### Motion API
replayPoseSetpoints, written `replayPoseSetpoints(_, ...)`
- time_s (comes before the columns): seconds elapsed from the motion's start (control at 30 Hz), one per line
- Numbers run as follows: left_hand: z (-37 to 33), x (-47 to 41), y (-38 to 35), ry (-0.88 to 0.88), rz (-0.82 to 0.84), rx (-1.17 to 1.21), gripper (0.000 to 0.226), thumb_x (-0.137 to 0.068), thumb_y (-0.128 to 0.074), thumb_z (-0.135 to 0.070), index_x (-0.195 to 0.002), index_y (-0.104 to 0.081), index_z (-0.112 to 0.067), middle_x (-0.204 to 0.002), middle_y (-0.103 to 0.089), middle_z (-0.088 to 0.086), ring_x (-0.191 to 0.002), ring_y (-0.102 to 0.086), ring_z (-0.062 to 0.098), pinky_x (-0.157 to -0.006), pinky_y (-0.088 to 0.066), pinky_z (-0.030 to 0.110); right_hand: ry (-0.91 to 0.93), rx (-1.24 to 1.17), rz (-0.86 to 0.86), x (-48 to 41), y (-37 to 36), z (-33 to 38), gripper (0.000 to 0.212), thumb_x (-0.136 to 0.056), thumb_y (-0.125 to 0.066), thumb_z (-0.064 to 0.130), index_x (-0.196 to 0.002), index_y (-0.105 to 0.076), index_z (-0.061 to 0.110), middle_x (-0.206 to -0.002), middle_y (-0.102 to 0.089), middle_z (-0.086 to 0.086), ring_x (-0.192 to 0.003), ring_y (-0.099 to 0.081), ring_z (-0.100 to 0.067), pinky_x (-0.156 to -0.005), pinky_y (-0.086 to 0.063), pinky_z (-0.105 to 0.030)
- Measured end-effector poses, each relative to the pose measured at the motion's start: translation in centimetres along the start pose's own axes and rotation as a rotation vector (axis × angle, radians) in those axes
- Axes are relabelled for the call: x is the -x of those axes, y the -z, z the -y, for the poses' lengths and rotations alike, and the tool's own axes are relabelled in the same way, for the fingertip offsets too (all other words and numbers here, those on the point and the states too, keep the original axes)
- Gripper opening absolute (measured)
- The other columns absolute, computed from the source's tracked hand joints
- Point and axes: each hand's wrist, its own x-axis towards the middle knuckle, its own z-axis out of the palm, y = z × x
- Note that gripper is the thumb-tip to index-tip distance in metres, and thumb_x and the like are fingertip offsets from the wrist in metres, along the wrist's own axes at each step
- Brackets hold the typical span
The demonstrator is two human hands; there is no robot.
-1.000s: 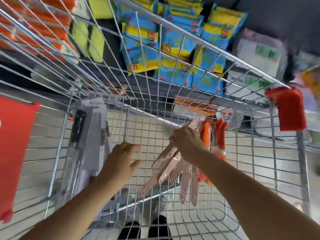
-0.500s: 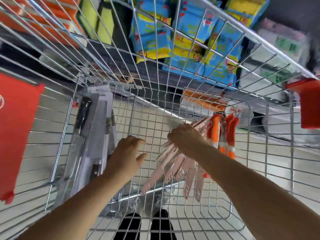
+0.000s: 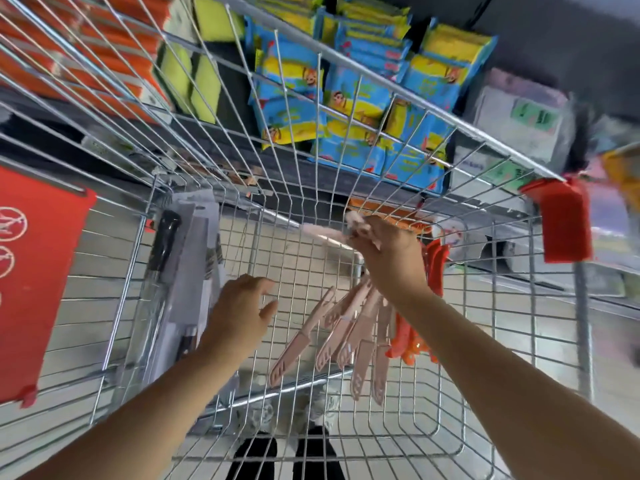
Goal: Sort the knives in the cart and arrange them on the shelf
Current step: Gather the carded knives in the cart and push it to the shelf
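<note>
1. Wire cart (image 3: pixel 433 110), viewed from above, open mesh floor and walls across nearly the whole view.
2. Behind the cart's far wall, a shelf (image 3: pixel 304 183) stocked with blue-and-yellow packets (image 3: pixel 349 98).
3. Against the cart's left wall, carded knife packs (image 3: pixel 180 282), stood on end, one black handle uppermost.
4. On the cart floor toward the right, a fan of pink knives (image 3: pixel 346 327), tips toward the near end.
5. Right grip (image 3: pixel 388 258), raised above the pink fan near the cart's far wall, fingers curled round a pale pink piece (image 3: pixel 325 233); probably another knife, too smeared to be sure.
6. Left grip (image 3: pixel 239 313), low in the cart just beside the packs, fingers loosely bent, nothing held.
7. Orange knives (image 3: pixel 437 268), by the cart's right wall, partly hidden behind the right wrist.
</note>
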Motion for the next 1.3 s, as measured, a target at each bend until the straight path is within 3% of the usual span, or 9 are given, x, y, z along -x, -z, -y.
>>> replayPoseSetpoints(0.1, -0.9, -0.4, -1.4, -0.033, 0.084, -0.005, 0.031, -0.086, -0.065, -0.024, -0.115, -0.061, -0.012, -0.103, -0.064, 0.005, -0.093, -0.053, 0.015, -0.078, -0.035, 0.020, -0.198, -0.151, -0.074, -0.1, 1.2, -0.5, 0.017, -0.082, -0.069, 0.020, -0.088, -0.065, 0.004, -0.072, -0.064, -0.007, -0.066, -0.058, -0.027, -0.056, -0.043, -0.036)
replayPoseSetpoints(0.2, -1.8, -1.1, -3.2, -0.050, 0.122, -0.006, 0.034, -0.086, -0.064, -0.029, -0.116, -0.060, -0.013, -0.107, -0.063, 0.003, -0.095, -0.053, 0.013, -0.079, -0.037, 0.018, -0.371, -0.357, -0.122, -0.2, 1.5, -1.8, 0.006, -0.076, -0.071, 0.018, -0.078, -0.065, 0.021, -0.073, -0.069, -0.002, -0.069, -0.066, -0.025, -0.063, -0.055, -0.043)
replayPoseSetpoints(0.3, -2.8, -2.0, -5.0, -0.060, 0.136, -0.015, 0.041, -0.085, -0.064, -0.035, -0.119, -0.058, -0.011, -0.110, -0.061, 0.003, -0.102, -0.054, 0.018, -0.083, -0.041, 0.021, -0.530, -0.460, -0.099, 0.6, 1.0, -3.4, 0.008, -0.078, -0.072, 0.009, -0.078, -0.067, 0.016, -0.061, -0.066, 0.007, -0.055, -0.061, -0.011, -0.055, -0.050, -0.029)
replayPoseSetpoints(0.37, -3.3, -2.4, -6.1, -0.061, 0.165, -0.050, 0.038, -0.086, -0.063, -0.033, -0.116, -0.059, -0.011, -0.108, -0.061, 0.004, -0.098, -0.056, 0.018, -0.085, -0.048, 0.027, -0.581, -0.458, -0.089, 1.3, 0.6, -4.2, 0.005, -0.079, -0.071, 0.009, -0.080, -0.067, 0.011, -0.066, -0.066, 0.000, -0.058, -0.060, -0.016, -0.056, -0.047, -0.029)
replayPoseSetpoints(0.6, -3.6, -3.2, -7.3, -0.024, 0.217, -0.193, 0.019, -0.089, -0.060, -0.023, -0.100, -0.061, -0.007, -0.092, -0.063, 0.005, -0.075, -0.052, 0.014, -0.064, -0.045, 0.025, -0.631, -0.399, -0.023, 2.7, 0.0, -5.2, 0.012, -0.081, -0.071, 0.017, -0.090, -0.066, 0.011, -0.080, -0.068, -0.003, -0.073, -0.066, -0.019, -0.063, -0.054, -0.033)
replayPoseSetpoints(0.7, -3.4, -3.5, -6.1, 0.023, 0.241, -0.110, 0.016, -0.091, -0.056, -0.021, -0.101, -0.059, -0.008, -0.089, -0.066, 0.006, -0.068, -0.055, 0.014, -0.058, -0.042, 0.024, -0.647, -0.401, 0.002, 2.9, 0.2, -5.0, 0.005, -0.081, -0.071, 0.016, -0.080, -0.066, 0.015, -0.079, -0.069, -0.006, -0.076, -0.068, -0.025, -0.072, -0.057, -0.043)
replayPoseSetpoints(1.0, -7.0, -2.3, 3.7, -0.050, 0.191, 0.194, 0.021, -0.087, -0.064, -0.019, -0.108, -0.060, -0.016, -0.091, -0.066, -0.002, -0.068, -0.059, 0.005, -0.057, -0.044, 0.018, -0.621, -0.408, -0.030, 4.6, 4.0, -0.2, 0.005, -0.068, -0.066, 0.010, -0.066, -0.065, 0.015, -0.069, -0.068, -0.009, -0.068, -0.066, -0.033, -0.063, -0.056, -0.053)
replayPoseSetpoints(1.2, -13.2, 0.4, 12.0, -0.138, 0.157, 0.208, 0.008, -0.087, -0.064, -0.020, -0.095, -0.060, -0.021, -0.079, -0.062, -0.007, -0.069, -0.058, 0.010, -0.059, -0.046, 0.026, -0.545, -0.370, -0.121, 5.5, 12.0, 5.6, 0.018, -0.077, -0.069, 0.010, -0.061, -0.059, 0.012, -0.059, -0.061, -0.003, -0.055, -0.056, -0.021, -0.056, -0.047, -0.036)
replayPoseSetpoints(1.3, -16.9, 1.5, 17.0, -0.210, 0.100, 0.167, 0.005, -0.087, -0.064, -0.018, -0.088, -0.059, -0.017, -0.065, -0.053, -0.008, -0.060, -0.049, 0.013, -0.052, -0.033, 0.023, -0.492, -0.370, -0.190, 6.4, 16.4, 8.4, 0.021, -0.079, -0.067, 0.009, -0.060, -0.057, 0.012, -0.055, -0.056, 0.000, -0.055, -0.050, -0.016, -0.053, -0.041, -0.033)
